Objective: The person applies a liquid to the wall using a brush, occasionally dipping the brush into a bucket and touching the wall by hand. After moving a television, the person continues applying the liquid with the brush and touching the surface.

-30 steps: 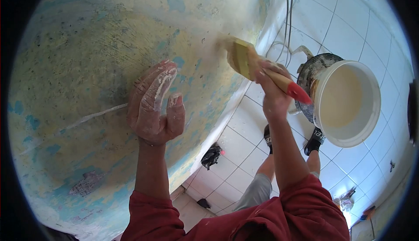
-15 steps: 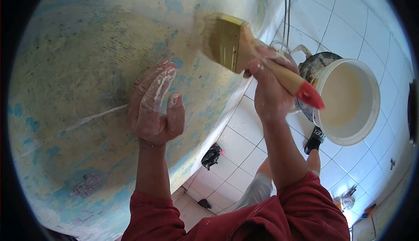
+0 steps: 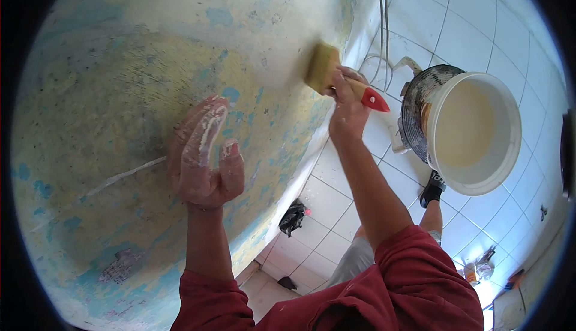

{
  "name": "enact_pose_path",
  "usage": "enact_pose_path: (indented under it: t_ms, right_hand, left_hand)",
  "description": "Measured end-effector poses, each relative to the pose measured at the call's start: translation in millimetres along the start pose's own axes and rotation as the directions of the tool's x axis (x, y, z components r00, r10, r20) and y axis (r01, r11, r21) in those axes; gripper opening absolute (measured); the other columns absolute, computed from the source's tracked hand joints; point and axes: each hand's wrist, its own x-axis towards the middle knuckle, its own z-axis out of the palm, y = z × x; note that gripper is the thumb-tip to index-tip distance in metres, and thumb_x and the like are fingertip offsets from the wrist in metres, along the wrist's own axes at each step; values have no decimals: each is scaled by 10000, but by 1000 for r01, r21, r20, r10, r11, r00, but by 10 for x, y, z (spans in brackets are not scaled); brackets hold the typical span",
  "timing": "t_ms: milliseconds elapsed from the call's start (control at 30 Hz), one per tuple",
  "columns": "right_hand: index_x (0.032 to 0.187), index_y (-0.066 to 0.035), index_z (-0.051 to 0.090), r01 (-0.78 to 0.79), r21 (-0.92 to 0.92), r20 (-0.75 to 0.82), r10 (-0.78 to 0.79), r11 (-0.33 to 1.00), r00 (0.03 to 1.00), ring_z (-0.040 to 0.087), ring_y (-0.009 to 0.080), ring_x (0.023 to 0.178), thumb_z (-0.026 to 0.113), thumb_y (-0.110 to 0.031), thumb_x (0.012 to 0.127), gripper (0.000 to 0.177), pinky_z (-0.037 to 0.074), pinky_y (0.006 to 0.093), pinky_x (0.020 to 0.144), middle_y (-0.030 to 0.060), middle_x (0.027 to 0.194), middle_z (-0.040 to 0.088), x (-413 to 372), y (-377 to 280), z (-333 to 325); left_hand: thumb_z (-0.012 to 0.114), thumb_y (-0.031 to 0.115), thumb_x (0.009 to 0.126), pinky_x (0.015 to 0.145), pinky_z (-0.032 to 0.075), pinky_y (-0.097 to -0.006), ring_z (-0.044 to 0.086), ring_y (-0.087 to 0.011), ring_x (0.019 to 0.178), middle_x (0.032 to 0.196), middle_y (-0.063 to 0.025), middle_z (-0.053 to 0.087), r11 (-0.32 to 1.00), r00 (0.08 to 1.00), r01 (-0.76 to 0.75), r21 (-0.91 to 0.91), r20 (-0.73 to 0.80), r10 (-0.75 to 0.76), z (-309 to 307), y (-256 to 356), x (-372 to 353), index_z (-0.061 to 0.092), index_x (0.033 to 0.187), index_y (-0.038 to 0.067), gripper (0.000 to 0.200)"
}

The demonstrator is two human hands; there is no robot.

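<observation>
My right hand [image 3: 349,106] grips a wide paintbrush [image 3: 324,67] by its wooden handle with a red tip. The bristle end is against or very close to the patchy wall [image 3: 132,115], near its right edge; contact is hard to make out. White smears coat the fingers of my left hand [image 3: 207,157], which is raised by the wall with thumb apart from the fingers and nothing in it. To the right of my right hand, a white bucket [image 3: 510,157] holds cream-coloured liquid [image 3: 465,124].
Behind the bucket stands a dark ribbed round object [image 3: 414,112] with pale legs. Grey cables [image 3: 384,25] hang at the top. A black plastic bag [image 3: 293,218] lies on the white tiled floor [image 3: 333,178]. Several small items, including a clear bottle [image 3: 483,268], sit lower right.
My right hand has carried the paintbrush a little down and turned it, with its bristles now nearer the wall's right edge. My left hand has barely shifted.
</observation>
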Motion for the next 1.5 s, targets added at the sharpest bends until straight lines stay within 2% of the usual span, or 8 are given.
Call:
enact_pose_path:
  t_ms: [167,333,467,667,1033,1367,1433,1500]
  right_hand:
    - [1134,0,577,76,312,310,-177,947,934,655,241,903,683,-84,923,251,539,349,725,131,1101,645,-383,-1178,768]
    - [1141,-12,576,74,409,476,-282,909,833,664,274,891,674,-87,922,252,556,391,712,150,1091,650,-171,-1081,728]
    - [1011,6,612,-10,236,176,-32,972,984,675,235,860,678,-36,889,145,591,335,658,133,1036,635,281,-327,38]
    - [1009,-8,617,36,-210,-159,-71,977,985,623,158,725,733,-94,868,202,527,279,570,85,923,649,726,286,-566]
    - [1040,0,608,139,424,452,-342,895,824,646,227,788,704,-143,896,224,513,338,625,111,938,662,50,-1682,1239]
    - [977,7,607,226,-22,-29,-227,974,974,626,191,680,740,-92,850,209,513,298,546,108,886,649,1298,-22,-282]
    - [969,3,617,107,-398,-161,-184,911,970,594,160,651,748,-105,861,201,472,280,522,100,854,640,1358,176,-433]
    - [967,1,619,83,-331,-161,-143,940,977,581,154,635,747,-111,865,198,460,279,515,93,841,635,1312,89,-239]
  left_hand:
    - [510,68,960,889,561,-432,684,-356,1018,1125,-213,680,999,1000,-27,-32,-11,26,26,-24,46,576,1199,-67,283]
    - [582,53,888,820,583,-434,701,-380,956,1041,-201,693,1000,999,-18,-19,-43,18,33,-61,7,622,1096,-54,237]
    - [559,56,910,851,572,-429,695,-367,984,1069,-205,693,999,998,-52,-12,-45,52,35,-80,16,608,1146,-51,264]
    - [572,51,897,858,570,-431,697,-361,988,1057,-203,695,998,999,3,-69,-45,-6,27,-23,60,622,1126,-50,255]
    - [615,91,878,815,590,-434,709,-356,926,995,-187,700,998,995,0,-66,-95,-6,26,-26,82,642,1049,-48,222]
    - [596,89,887,825,594,-451,710,-354,918,980,-183,705,993,992,-26,-112,-128,12,71,-49,58,644,1050,-50,220]
    - [596,91,889,826,595,-455,710,-353,917,976,-182,706,992,988,-47,-115,-153,29,73,-62,67,645,1050,-48,218]
    - [619,99,878,830,594,-447,709,-343,915,979,-173,707,993,994,-11,-115,-113,-2,48,-42,73,651,1045,-39,219]
